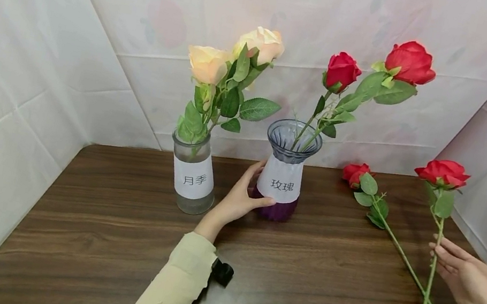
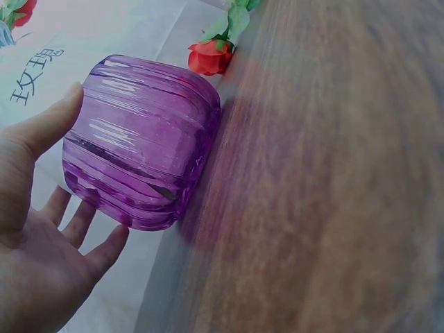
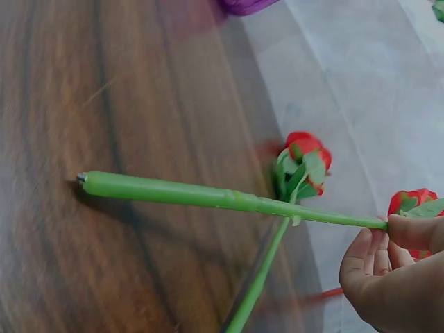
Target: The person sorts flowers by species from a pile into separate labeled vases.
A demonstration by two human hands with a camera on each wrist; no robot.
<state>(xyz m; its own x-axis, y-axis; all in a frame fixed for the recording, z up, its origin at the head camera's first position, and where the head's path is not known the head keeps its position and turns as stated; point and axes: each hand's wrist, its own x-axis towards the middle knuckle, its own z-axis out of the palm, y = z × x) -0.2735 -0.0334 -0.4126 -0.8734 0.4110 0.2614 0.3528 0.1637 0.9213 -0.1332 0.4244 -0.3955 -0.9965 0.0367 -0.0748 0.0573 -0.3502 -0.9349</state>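
Observation:
My left hand grips the purple glass vase low on its side, thumb in front and fingers around the far left. This vase has a bluish flared rim and a white paper label, and two red roses stand in it, leaning right. On the right, my right hand pinches the green stem of another red rose between thumb and fingers. The bloom points up, and the stem's cut end hangs low over the wood. Behind that stem, a further red rose lies on the table, its stem crossing the held one.
Left of the purple vase stands a clear glass vase with a white label, holding pale peach roses. Both vases are on a dark wooden table. White cloth hangs behind and at both sides.

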